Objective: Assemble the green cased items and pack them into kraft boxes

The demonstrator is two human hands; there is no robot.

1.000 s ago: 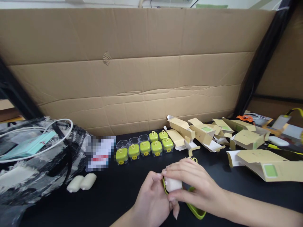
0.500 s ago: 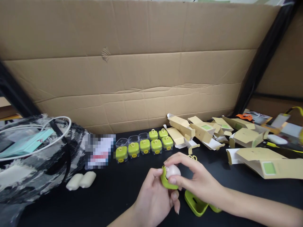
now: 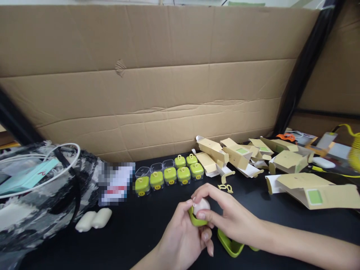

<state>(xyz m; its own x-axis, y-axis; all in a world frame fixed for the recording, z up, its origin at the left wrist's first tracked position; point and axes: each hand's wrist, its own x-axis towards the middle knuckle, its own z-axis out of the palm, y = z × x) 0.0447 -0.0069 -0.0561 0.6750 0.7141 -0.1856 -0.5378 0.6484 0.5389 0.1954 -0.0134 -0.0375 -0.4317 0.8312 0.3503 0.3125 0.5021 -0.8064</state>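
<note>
My left hand (image 3: 182,240) is closed round a green silicone case half (image 3: 195,220), low in the middle of the black table. My right hand (image 3: 225,215) pinches a small white rounded case (image 3: 201,205) that sits in that green half, fingers curled over its top. Another green case half (image 3: 231,245) lies open on the table just under my right wrist. Two small yellow loops (image 3: 225,187) lie beyond my right fingers.
A row of green-lidded clear boxes (image 3: 168,175) stands behind my hands. Opened kraft cartons (image 3: 306,187) lie scattered at the right. Two white cases (image 3: 94,219) rest at the left beside a patterned bag (image 3: 42,195) with a white cable. A cardboard wall (image 3: 157,82) backs the table.
The white case has sunk further into the green half between my hands. My hands shifted slightly left, and the second green half came into fuller view on the table.
</note>
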